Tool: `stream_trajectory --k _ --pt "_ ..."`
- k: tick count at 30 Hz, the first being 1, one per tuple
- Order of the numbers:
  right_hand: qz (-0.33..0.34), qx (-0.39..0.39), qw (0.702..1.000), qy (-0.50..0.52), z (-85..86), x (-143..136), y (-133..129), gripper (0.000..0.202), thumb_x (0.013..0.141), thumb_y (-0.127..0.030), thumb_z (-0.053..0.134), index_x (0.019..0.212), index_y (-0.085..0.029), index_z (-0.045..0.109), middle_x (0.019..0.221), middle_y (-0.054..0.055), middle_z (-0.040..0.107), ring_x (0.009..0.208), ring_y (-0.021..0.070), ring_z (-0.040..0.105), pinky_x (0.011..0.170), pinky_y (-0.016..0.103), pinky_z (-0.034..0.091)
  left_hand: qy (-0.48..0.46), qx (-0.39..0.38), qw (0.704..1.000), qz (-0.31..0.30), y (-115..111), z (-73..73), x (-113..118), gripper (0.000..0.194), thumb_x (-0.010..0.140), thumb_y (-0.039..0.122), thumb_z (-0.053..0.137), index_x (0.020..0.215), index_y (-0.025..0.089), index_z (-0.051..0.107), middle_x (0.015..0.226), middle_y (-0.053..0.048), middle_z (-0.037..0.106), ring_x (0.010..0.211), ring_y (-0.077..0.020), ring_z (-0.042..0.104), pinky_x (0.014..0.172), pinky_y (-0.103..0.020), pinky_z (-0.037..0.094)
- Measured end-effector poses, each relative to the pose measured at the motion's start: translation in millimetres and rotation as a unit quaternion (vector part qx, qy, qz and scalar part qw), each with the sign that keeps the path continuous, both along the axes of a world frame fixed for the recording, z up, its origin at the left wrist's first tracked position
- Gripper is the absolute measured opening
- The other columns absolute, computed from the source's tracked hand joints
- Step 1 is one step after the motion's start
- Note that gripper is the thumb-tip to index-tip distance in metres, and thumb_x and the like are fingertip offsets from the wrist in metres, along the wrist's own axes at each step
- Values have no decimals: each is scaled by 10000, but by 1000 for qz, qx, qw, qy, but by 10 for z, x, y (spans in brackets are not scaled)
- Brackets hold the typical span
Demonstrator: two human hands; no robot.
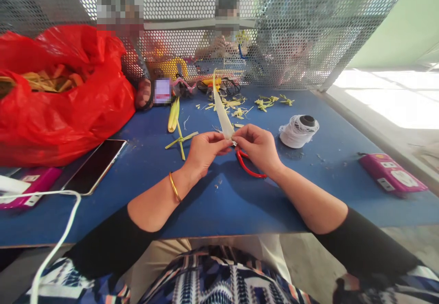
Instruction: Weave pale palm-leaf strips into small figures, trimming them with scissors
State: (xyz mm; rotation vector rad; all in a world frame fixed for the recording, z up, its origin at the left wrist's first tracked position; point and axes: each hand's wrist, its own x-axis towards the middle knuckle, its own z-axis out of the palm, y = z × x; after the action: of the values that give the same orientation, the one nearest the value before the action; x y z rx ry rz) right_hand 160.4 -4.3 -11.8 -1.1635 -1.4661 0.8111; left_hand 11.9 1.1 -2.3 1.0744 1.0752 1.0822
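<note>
Below the right hand (258,147) lies a red handle (248,172), seemingly for easy reach. That hand and the left hand (206,151) pinch the near end of a pale strip (222,111), apparently to steady it, tip pointing away. Right of the grip sits a thread spool (295,132); scraps (239,112) lie beyond.
</note>
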Motion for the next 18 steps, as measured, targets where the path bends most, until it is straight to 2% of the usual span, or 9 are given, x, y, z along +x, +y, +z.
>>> stream_trajectory --k 6,14,18 --pt "7 15 1000 -15 -10 1 -3 65 740 -279 636 717 -219 629 629 -33 634 552 109 573 560 264 462 35 -8 999 9 6 16 -6 131 664 240 780 655 149 686 619 -27 690 526 -110 612 583 -254 497" --pt "-3 49 997 -57 22 27 -9 52 729 -258 669 733 -216 699 666 -25 685 619 125 579 606 269 439 -11 -89 995 -35 46 50 -74 75 699 218 721 684 152 690 688 -57 732 527 -105 621 507 -210 456" --pt "-12 48 997 -52 5 25 -11 81 750 -265 647 720 -208 696 655 -19 674 612 127 579 603 272 438 -12 -79 996 -33 38 33 -61 108 720 256 724 708 153 698 750 -74 751 563 -110 638 523 -212 462"
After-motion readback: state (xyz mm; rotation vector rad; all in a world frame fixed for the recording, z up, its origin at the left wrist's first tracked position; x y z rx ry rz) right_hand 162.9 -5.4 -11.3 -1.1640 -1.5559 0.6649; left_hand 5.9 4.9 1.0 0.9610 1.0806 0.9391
